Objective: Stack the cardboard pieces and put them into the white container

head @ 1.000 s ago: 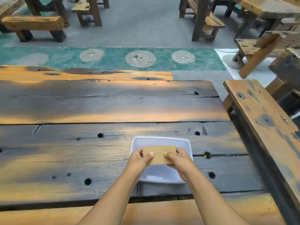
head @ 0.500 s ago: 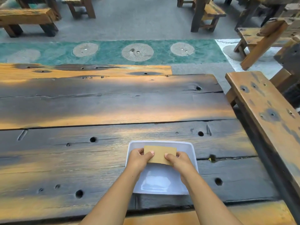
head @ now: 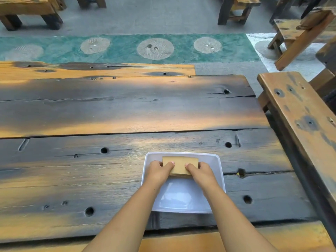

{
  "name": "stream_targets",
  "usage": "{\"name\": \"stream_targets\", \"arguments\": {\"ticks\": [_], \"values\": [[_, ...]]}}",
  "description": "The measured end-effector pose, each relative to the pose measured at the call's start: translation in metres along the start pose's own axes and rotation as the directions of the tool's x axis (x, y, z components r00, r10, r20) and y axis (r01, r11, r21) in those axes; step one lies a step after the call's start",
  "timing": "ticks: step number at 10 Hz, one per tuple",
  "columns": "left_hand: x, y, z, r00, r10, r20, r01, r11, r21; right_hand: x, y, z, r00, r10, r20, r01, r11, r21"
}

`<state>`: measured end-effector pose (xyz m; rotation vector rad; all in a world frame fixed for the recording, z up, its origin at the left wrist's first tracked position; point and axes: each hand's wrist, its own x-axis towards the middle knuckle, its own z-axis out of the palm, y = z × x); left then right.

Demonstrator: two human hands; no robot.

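A stack of tan cardboard pieces lies low inside the far half of the white container, which rests on the dark wooden table near its front edge. My left hand grips the stack's left end, thumb on top. On the right end, my right hand holds it the same way. The stack's near edge shows several layers. I cannot tell whether the stack touches the container's floor.
A wooden bench runs along the table's right side. An orange plank lies along the near edge below my arms. More benches stand on the grey floor beyond a green strip.
Both hands have carried the cardboard stack forward and down, from above the container's middle into its far half. The camera has tilted downward a little.
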<state>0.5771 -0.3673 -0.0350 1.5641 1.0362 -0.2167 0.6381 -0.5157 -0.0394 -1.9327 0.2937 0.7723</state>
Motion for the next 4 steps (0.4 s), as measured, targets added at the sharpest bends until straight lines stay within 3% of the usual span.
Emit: {"name": "stream_targets", "arguments": {"ticks": [2, 4], "values": [[-0.004, 0.003, -0.004, 0.998, -0.060, 0.013, 0.060, 0.997, -0.057, -0.007, -0.002, -0.005, 1.000, 0.014, -0.018, -0.014, 1.000, 0.002], [-0.047, 0.009, -0.028, 0.998, 0.020, 0.061, -0.017, 0.999, -0.041, -0.052, -0.025, -0.035, 0.999, -0.040, -0.031, 0.035, 0.988, -0.150]]}}
